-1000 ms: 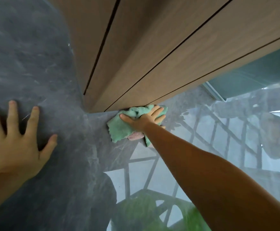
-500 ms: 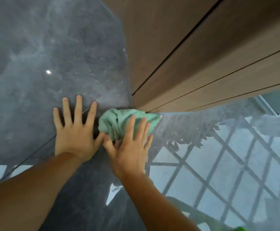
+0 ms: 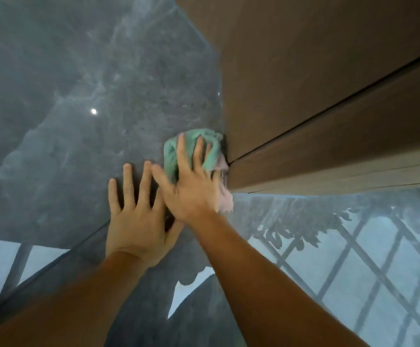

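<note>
A bunched green and pink cloth lies against the glossy dark grey marble surface, right beside the corner of a brown wooden cabinet. My right hand presses flat on the cloth with straight, spread fingers. My left hand rests flat on the marble just left of it, fingers spread, its thumb tucked under my right wrist.
The wooden cabinet has dark seams between its panels and fills the upper right. The shiny surface at the lower right reflects a window grid and foliage. A seam line runs across the marble at the lower left.
My right hand has pushed the cloth up along the cabinet's corner. The view has shifted left, and my left hand now sits close under my right.
</note>
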Demonstrator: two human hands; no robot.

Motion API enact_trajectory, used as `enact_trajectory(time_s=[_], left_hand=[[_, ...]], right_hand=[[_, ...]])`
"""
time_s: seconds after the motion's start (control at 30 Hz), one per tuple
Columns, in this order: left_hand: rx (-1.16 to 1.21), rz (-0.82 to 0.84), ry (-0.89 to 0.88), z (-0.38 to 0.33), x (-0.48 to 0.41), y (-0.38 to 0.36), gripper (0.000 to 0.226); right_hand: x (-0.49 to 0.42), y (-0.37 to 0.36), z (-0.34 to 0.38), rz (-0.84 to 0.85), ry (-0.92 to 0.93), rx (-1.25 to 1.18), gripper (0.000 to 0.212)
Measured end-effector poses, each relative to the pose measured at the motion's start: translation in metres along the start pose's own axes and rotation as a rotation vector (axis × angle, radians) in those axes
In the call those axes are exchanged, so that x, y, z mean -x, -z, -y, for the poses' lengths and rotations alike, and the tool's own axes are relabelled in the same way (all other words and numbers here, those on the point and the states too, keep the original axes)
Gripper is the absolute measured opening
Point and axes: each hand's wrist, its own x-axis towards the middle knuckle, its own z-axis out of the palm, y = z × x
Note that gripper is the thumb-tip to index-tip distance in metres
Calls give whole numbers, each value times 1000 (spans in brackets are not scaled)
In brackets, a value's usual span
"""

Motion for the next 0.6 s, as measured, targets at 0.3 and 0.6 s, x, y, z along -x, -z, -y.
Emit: enact_trajectory(time_s=[0.3,0.6], left_hand=[[42,-92,-11,2,-3,-7,81],[50,-15,-9,2,-1,4,75]], right_hand=[[-159,33,15,-82,182,345,77],[-42,3,-14,-53,189,316,77]])
